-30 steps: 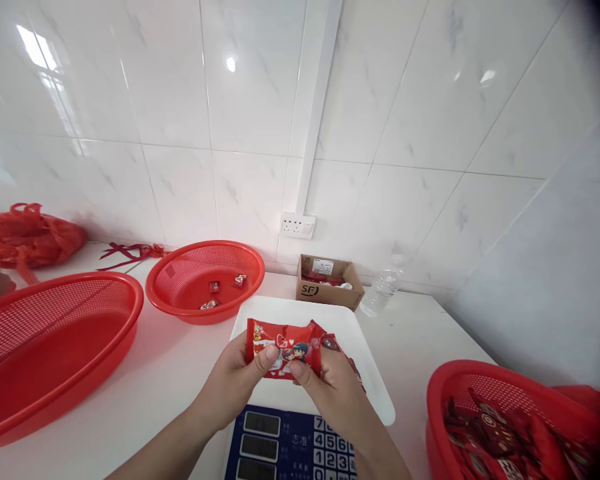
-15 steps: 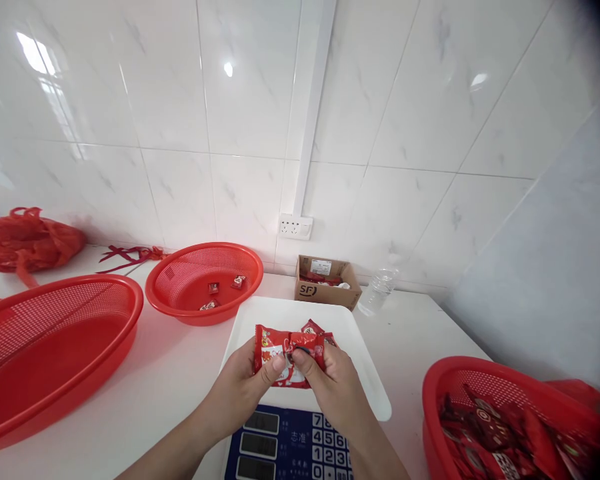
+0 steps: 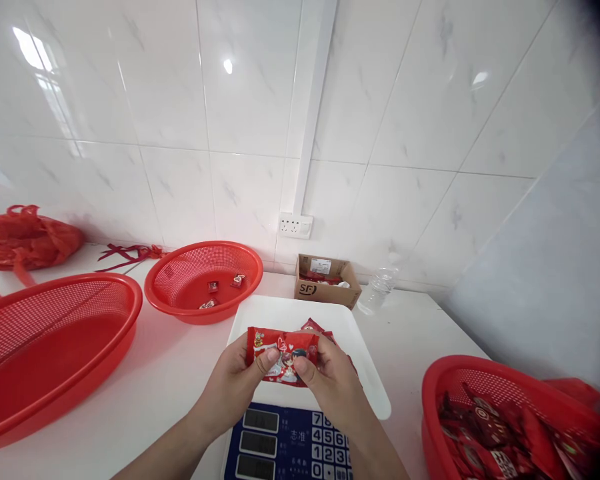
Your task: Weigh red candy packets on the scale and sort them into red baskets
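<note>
Between both hands, over the scale's white tray (image 3: 365, 363), is a red candy packet (image 3: 286, 345) printed with cartoon figures and hearts. My left hand (image 3: 237, 373) grips its left end, thumb on the front. At the right end, my right hand (image 3: 333, 373) pinches it the same way. The fingers behind the packet are hidden. Some small red wrapped candies (image 3: 311, 325) lie on the tray just behind the packet, partly covered by it and my right hand. Below my hands is the scale's blue keypad panel (image 3: 297, 437).
A red basket (image 3: 203, 248) with a few small candies stands back left, a larger red basket (image 3: 60, 283) beside it. Red packets fill the basket (image 3: 430, 387) at right. Behind the tray are a small cardboard box (image 3: 325, 293) and a clear plastic bottle (image 3: 377, 291).
The packet has been pulled flatter and wider, so more of its printed front shows. My left hand has shifted slightly left; both thumbs have moved apart.
</note>
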Motion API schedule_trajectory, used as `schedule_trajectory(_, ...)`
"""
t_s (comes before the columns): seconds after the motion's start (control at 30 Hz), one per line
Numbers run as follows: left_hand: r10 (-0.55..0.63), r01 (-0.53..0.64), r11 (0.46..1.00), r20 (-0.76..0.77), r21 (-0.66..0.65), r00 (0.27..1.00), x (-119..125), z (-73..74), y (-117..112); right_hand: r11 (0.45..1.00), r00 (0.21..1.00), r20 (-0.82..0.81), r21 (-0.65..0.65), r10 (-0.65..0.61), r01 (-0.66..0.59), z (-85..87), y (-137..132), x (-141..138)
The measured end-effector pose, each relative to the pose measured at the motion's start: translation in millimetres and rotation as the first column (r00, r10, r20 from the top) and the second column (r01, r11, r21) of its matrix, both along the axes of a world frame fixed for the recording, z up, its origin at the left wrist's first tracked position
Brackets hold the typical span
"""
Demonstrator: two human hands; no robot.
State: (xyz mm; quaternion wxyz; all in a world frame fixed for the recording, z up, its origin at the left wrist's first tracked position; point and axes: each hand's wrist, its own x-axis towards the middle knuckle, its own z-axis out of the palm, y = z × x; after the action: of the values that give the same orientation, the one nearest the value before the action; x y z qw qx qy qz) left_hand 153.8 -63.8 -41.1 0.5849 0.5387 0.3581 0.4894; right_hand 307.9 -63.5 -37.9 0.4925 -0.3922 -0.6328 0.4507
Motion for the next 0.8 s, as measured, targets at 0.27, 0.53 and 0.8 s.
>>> schedule_trajectory(0.27, -0.088, 0.088, 0.996, -0.019, -0.027, 0.996, 3, -2.0, -1, 0.984, 0.971, 0.165, 0.079, -0.173, 0.161, -4.4, 5, 5)
schedule_trajectory(0.53, -0.035, 0.036, 0.999, 0.044, -0.023, 0.998, 3, 2.0, -1, 0.998, 0.999, -0.03, -0.06, 0.034, -0.036, 5.1, 1, 4)
schedule_trajectory(0.8, 0.018, -0.018, 1.0, 0.008, 0.004, 1.0, 1, -0.3, 4, 0.982, 0.974, 0.132, -0.063, 0.184, -0.177, 12.8, 3, 6)
